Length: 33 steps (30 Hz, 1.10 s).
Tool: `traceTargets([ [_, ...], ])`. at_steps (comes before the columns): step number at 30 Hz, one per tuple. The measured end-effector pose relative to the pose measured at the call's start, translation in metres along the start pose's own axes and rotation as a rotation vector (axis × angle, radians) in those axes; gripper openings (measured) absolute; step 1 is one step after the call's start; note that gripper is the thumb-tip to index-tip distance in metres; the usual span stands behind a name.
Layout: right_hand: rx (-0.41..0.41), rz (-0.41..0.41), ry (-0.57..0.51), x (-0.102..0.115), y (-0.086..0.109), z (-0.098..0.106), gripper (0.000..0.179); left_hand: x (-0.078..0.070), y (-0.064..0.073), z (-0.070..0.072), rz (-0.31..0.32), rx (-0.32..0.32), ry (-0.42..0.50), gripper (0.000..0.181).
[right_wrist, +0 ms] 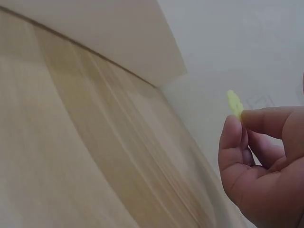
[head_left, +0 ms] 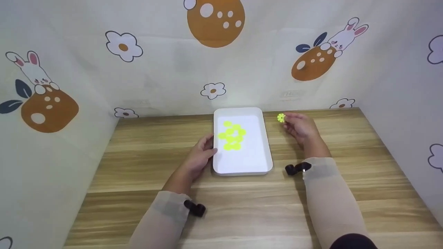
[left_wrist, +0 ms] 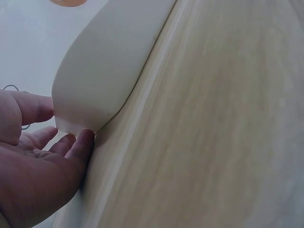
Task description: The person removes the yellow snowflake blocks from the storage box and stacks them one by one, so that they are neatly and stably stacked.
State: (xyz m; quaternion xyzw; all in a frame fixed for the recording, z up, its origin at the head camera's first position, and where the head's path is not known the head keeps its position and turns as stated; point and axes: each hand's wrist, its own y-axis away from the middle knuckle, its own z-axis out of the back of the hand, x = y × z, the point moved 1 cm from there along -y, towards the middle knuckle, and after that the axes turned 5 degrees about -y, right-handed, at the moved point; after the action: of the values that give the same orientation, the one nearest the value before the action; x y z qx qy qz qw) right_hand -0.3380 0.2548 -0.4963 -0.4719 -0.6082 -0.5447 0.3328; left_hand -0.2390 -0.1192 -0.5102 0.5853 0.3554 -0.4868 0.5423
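A white rectangular tray (head_left: 256, 159) lies on the table, with several bright yellow snowflake discs (head_left: 229, 139) grouped in its left and middle part. My left hand (head_left: 200, 155) holds the tray by its left side. In the left wrist view, bent fingers (left_wrist: 84, 145) meet the tray's outer wall (left_wrist: 102, 61) low down, and the thumb is at its rim. Right of the tray, near the back of the table, my right hand (head_left: 300, 128) pinches one yellow snowflake disc (head_left: 281, 118) between thumb and fingertips. The right wrist view shows that disc (right_wrist: 234, 103) edge-on, raised above the fingertips.
The wood-grain table (head_left: 145, 152) meets a pale patterned cloth (head_left: 166, 76) at the back and on both sides. Small black cameras (head_left: 195, 208) are strapped at both wrists, the right one (head_left: 294, 169) just above the table beside the tray.
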Motion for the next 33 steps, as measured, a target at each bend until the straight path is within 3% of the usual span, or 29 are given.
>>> traceTargets([
  [12, -0.054, -0.019, 0.144, -0.004, 0.001, 0.007, 0.044, 0.004, 0.0, 0.004, -0.036, 0.026, 0.026, 0.067],
  [22, -0.106, -0.081, 0.235, -0.002, 0.0, 0.011, 0.042, 0.002, 0.0, 0.002, 0.004, 0.01, 0.004, 0.067],
  [28, -0.125, -0.071, 0.238, -0.003, -0.001, 0.011, 0.042, 0.002, -0.002, 0.002, 0.013, 0.009, 0.01, 0.065],
  [33, -0.119, -0.062, 0.203, -0.004, -0.001, 0.011, 0.043, 0.002, -0.002, 0.002, -0.018, 0.026, 0.014, 0.067],
])
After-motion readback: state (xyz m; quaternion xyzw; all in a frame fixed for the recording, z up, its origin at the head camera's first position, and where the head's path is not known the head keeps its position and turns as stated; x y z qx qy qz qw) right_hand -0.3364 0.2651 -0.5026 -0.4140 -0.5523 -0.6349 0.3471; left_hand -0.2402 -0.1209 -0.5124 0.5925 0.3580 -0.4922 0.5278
